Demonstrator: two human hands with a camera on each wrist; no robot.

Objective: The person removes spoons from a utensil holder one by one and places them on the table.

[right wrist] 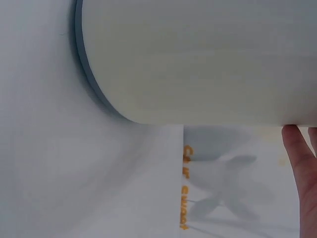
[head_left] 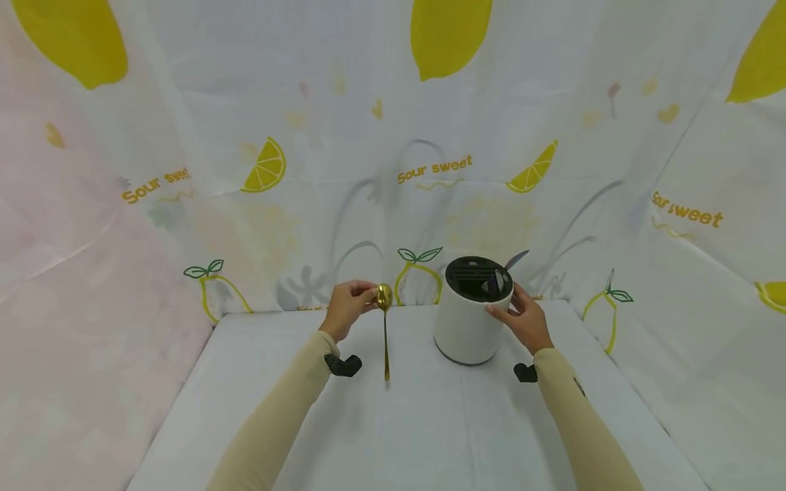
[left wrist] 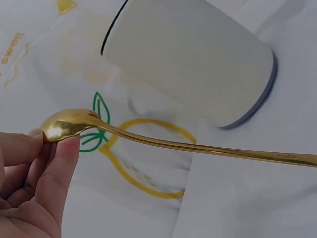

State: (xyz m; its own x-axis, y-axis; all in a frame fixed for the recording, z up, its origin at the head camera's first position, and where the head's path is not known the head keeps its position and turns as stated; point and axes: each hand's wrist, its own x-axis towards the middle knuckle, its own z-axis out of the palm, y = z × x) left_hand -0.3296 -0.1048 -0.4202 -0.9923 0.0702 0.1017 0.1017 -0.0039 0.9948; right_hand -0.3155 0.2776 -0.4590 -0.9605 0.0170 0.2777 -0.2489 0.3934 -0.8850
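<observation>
A gold spoon [head_left: 386, 334] hangs with its handle pointing down and its bowl at the top. My left hand [head_left: 351, 308] pinches it by the bowl between thumb and fingers. In the left wrist view the spoon's long handle [left wrist: 208, 148] runs off to the right, apart from the holder. To the right stands a white cylindrical utensil holder [head_left: 468, 327] with a black slotted top [head_left: 469, 273]. A shiny metal utensil [head_left: 516, 260] sticks out of that top; its lower part is hidden. My right hand [head_left: 527, 320] holds the holder's right side near the rim, thumb in front.
The holder's dark base rests on a white-covered table [head_left: 405, 436]. Close behind the table hangs a lemon-print cloth [head_left: 344, 225], with more cloth along the left and right sides. Dark wrist cameras [head_left: 344, 365] sit on both wrists.
</observation>
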